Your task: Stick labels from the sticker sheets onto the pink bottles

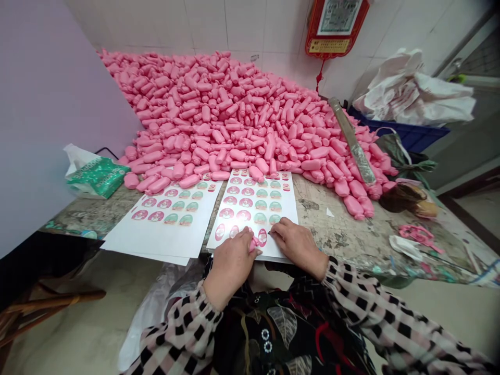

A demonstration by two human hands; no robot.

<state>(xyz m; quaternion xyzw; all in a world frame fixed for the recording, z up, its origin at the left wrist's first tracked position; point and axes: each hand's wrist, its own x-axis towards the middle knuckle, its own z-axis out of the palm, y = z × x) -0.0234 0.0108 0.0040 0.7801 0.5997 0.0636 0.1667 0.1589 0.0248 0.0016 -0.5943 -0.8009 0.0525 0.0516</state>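
My left hand (pixel 231 260) is closed around a small pink bottle (pixel 253 242), of which only the tip shows by my thumb. My right hand (pixel 296 242) rests on the near edge of a sticker sheet (pixel 253 208), with fingers pinched at a pink oval sticker (pixel 262 237). The sheet carries rows of pink and green round stickers. A second sticker sheet (pixel 167 224) lies to its left, mostly bare white at the near end. Behind both sheets rises a large heap of pink bottles (pixel 234 114), reaching the wall.
A green and white packet (pixel 97 177) lies at the table's left end. A long wrapped roll (pixel 351 140) rests on the heap's right side. A blue crate (pixel 406 133) with white bags, pink scissors (pixel 417 234) and scraps sit to the right. A red wall calendar (pixel 336 26) hangs above.
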